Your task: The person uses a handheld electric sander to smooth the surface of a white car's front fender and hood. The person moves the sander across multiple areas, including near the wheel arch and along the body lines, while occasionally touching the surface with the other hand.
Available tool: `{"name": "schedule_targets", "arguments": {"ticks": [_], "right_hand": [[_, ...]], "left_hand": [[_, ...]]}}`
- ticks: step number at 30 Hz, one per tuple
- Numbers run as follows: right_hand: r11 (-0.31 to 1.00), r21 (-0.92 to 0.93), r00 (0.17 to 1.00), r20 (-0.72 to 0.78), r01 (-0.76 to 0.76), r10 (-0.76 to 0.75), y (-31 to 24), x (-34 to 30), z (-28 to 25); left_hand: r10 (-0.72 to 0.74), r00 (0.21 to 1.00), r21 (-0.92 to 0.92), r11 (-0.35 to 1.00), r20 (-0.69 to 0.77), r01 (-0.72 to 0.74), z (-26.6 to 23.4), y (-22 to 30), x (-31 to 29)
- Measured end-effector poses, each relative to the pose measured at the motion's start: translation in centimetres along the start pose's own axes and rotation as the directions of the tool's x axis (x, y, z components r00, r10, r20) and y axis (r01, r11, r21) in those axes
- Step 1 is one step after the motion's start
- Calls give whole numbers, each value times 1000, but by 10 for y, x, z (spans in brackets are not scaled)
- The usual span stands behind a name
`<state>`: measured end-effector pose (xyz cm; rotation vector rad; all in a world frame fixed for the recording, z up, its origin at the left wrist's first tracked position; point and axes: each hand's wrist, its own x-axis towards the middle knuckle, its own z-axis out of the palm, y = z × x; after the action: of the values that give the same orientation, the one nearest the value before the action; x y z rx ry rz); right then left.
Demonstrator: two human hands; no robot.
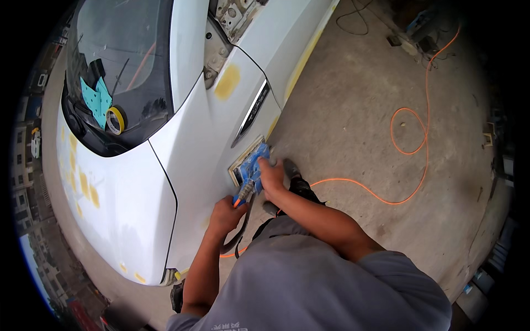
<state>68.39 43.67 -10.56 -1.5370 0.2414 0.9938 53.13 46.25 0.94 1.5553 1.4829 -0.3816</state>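
A blue air sander [252, 167] with a flat rectangular pad lies against the side of a white car fender [204, 143], just below a dark trim strip [252, 112]. My right hand [270, 175] is closed over the sander's body. Lower down, my left hand [227, 214] grips the sander's rear end, where the hose fitting and an orange hose end show. From there a dark hose [240, 234] curves down beside my body. The sanding face is turned to the panel and hidden. Yellow filler patches [227, 83] mark the fender above.
Teal perforated sanding sheets [97, 102] and a yellow tape roll [115, 120] rest at the windshield's base. More filler spots mark the hood [118, 204]. An orange air hose [398, 201] loops over the concrete floor [353, 127] on the right, running behind my legs.
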Motion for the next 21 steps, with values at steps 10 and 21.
{"name": "schedule_targets", "arguments": {"ticks": [10, 21], "right_hand": [[1000, 27, 1000, 30, -10, 9, -9, 8, 0], [992, -127, 999, 39, 9, -4, 55, -10, -7]], "left_hand": [[-9, 1000, -48, 999, 29, 10, -7, 20, -1], [-37, 999, -76, 996, 30, 39, 4, -31, -21]]}}
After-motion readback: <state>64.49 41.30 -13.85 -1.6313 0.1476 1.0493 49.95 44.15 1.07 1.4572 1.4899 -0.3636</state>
